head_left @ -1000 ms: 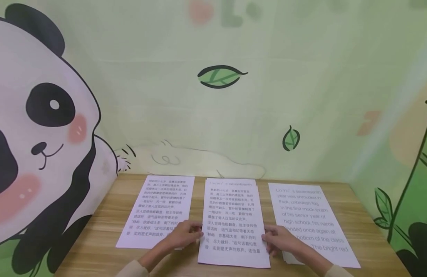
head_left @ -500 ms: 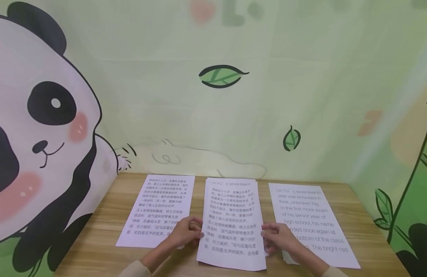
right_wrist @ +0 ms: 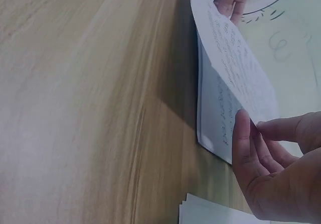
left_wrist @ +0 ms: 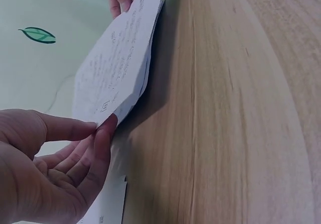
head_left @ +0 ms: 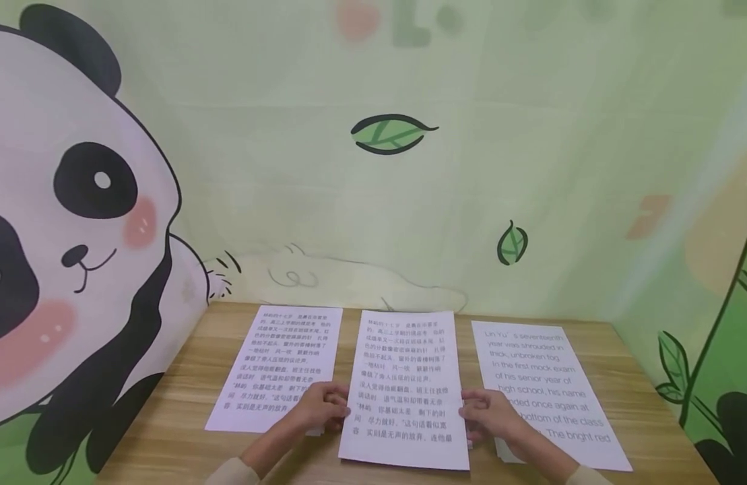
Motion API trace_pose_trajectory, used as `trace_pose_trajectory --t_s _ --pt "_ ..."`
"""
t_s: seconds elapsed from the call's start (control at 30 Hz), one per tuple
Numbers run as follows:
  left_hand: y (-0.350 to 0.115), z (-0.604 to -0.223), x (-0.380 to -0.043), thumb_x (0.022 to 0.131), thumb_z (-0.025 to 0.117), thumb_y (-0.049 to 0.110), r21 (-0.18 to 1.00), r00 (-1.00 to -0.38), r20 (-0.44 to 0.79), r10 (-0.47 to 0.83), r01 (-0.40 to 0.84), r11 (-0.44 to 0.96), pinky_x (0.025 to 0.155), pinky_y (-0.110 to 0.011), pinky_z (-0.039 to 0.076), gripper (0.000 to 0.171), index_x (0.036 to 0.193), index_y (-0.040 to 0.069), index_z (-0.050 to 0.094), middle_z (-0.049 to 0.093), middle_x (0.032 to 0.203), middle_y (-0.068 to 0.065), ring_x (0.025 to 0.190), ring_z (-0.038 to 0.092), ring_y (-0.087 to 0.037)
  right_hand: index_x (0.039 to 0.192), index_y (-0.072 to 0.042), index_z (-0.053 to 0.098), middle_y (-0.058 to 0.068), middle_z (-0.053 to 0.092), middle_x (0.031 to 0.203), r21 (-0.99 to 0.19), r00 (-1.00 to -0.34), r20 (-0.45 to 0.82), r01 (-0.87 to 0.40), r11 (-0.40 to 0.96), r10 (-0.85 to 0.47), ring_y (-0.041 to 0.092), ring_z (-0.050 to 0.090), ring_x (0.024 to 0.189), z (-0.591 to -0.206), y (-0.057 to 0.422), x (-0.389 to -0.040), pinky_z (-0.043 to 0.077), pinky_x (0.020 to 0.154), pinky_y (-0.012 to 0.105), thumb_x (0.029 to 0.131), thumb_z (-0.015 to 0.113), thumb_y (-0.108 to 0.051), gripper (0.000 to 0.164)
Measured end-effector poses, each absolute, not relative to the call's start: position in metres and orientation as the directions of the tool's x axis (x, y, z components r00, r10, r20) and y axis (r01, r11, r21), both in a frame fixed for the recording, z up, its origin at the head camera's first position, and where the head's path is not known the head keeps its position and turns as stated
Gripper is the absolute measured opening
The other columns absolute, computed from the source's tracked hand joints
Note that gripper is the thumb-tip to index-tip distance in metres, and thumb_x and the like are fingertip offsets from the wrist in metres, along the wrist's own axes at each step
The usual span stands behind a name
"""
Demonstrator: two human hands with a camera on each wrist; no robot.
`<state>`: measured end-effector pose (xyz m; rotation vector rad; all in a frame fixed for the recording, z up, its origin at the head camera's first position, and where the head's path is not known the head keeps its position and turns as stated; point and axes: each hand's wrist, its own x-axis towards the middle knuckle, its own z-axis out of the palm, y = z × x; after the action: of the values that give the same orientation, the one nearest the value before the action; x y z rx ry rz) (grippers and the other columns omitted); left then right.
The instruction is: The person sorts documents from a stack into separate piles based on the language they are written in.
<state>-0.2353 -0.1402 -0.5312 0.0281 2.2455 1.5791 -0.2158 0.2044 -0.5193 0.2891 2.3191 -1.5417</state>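
Observation:
Between both hands is a white sheet of paper (head_left: 403,384) printed with Chinese text. Its left edge is pinched between thumb and fingers of my left hand (head_left: 318,407); the same pinch shows on the left hand (left_wrist: 60,169) in the left wrist view. My right hand (head_left: 490,412) pinches the opposite edge, thumb and fingers meeting on the paper (right_wrist: 235,68) in the right wrist view. Beneath the raised sheet lie more printed sheets (right_wrist: 215,108), which the head view hides. The right hand (right_wrist: 281,169) is above the table, apart from those lower sheets.
A pile of Chinese-text sheets (head_left: 282,364) lies to the left. To the right is a pile of English-text sheets (head_left: 543,384), partly behind the right hand. All rest on a wooden table (head_left: 167,417) against a green panda-printed backdrop (head_left: 276,168).
The middle Chinese sheet has lifted and shifted slightly up and left, now covering the English heading line that showed above it. Both hands keep their hold on its edges. The side piles stay put.

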Motion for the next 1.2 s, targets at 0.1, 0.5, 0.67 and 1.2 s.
trace_pose_trajectory --t_s 0.1,0.5,0.67,1.2 --pt "-0.143 -0.53 -0.236 0.086 0.069 -0.004 0.911 -0.925 -0.301 0.233 -0.207 0.356 0.068 -0.031 0.062 0.034 0.119 -0.009 0.062 0.075 0.092 -0.008 0.075 0.068 -0.013 0.136 0.007 0.055 0.021 0.073 0.116 -0.866 -0.923 -0.384 0.348 0.36 -0.033 0.025 0.073 0.096 -0.518 0.206 -0.216 0.064 0.075 0.038 0.09 0.07 -0.008 0.05" --pt "-0.159 -0.526 -0.238 0.087 0.067 -0.002 0.934 -0.936 -0.282 0.212 -0.217 0.285 0.068 -0.031 0.06 0.034 0.121 -0.008 0.062 0.071 0.088 -0.006 0.073 0.066 -0.014 0.141 0.009 0.05 0.016 0.073 0.112 -0.905 -0.923 -0.373 0.342 0.253 -0.089 0.021 0.072 0.09 -0.516 0.197 -0.22 0.064 0.081 0.042 0.093 0.067 -0.01 0.054" --pt "-0.167 -0.525 -0.239 0.089 0.067 0.001 0.927 -0.939 -0.291 0.185 -0.229 0.298 0.072 -0.033 0.061 0.034 0.122 -0.006 0.062 0.07 0.093 -0.009 0.076 0.068 -0.016 0.141 0.009 0.049 0.016 0.073 0.11 -0.912 -0.92 -0.372 0.338 0.23 -0.122 0.021 0.072 0.09 -0.515 0.189 -0.221 0.064 0.081 0.042 0.094 0.066 -0.011 0.054" --pt "-0.21 -0.508 -0.238 0.093 0.065 0.002 0.913 -0.962 -0.272 0.037 -0.246 0.324 0.074 -0.036 0.061 0.033 0.124 -0.006 0.062 0.073 0.099 -0.012 0.081 0.071 -0.019 0.135 0.007 0.055 0.015 0.073 0.105 -0.935 -0.933 -0.322 0.287 0.208 -0.162 0.019 0.072 0.084 -0.509 0.138 -0.236 0.065 0.077 0.038 0.094 0.066 -0.009 0.045"
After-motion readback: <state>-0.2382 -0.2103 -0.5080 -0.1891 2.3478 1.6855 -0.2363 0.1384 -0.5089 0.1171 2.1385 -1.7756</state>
